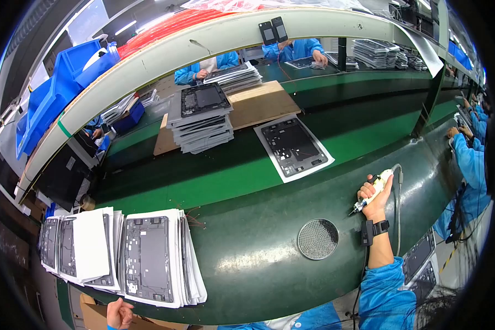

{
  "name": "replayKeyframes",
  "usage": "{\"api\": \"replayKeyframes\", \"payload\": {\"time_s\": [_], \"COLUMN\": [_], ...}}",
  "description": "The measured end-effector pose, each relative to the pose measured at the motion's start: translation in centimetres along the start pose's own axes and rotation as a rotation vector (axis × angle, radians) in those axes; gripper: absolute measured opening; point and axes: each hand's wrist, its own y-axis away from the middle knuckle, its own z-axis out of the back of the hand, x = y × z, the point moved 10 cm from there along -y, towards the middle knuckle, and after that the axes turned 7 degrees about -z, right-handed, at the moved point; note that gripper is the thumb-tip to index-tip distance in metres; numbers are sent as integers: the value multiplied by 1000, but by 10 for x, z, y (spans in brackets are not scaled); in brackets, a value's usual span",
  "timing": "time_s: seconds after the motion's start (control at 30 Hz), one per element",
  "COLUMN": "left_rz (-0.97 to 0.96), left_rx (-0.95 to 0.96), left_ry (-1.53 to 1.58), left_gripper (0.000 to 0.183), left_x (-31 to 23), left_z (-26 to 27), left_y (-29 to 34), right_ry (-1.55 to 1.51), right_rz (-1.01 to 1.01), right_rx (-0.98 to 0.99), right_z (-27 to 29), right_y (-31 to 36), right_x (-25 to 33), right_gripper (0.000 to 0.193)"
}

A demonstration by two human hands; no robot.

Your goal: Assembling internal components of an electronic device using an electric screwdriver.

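Observation:
My right hand [377,203], with a strap and small black box at the wrist, is wrapped round a white corded electric screwdriver [380,183]. Its thin dark tip points down and left, above the green bench. Below and left of that hand lies a round grey dish [318,239] with a dotted surface. At the lower left edge, my left hand [120,314] has its fingers curled, with nothing visible in them. Just beyond it stands a stack of dark tablet housings interleaved with white sheets, a housing [147,258] on top. More stacked housings [67,247] sit to its left, partly under a white sheet [91,245].
A single housing [294,146] lies on a white sheet on the green belt. Farther left, a tall stack of housings [203,118] rests beside a wooden board [267,104]. A pale shelf beam [214,41] crosses overhead. Co-workers in blue sleeves [470,165] sit right and across.

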Motion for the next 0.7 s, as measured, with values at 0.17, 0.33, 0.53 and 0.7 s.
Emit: {"api": "replayKeyframes", "payload": {"time_s": [0.17, 0.33, 0.53, 0.7], "left_rz": [-159, 104, 43, -69], "left_rx": [172, 447, 895, 699], "left_ry": [-237, -369, -320, -134], "left_gripper": [26, 14, 14, 17], "left_x": [-6, 45, 79, 134], "left_z": [-61, -184, -319, -314], "left_y": [-2, -28, -65, -114], "right_ry": [16, 9, 19, 26], "right_rz": [12, 18, 20, 15], "right_rx": [-1, -17, -39, -77], "right_z": [-4, 1, 3, 1], "right_y": [-2, 1, 3, 5], "right_x": [5, 2, 7, 3], "right_gripper": [70, 69, 71, 71]}}
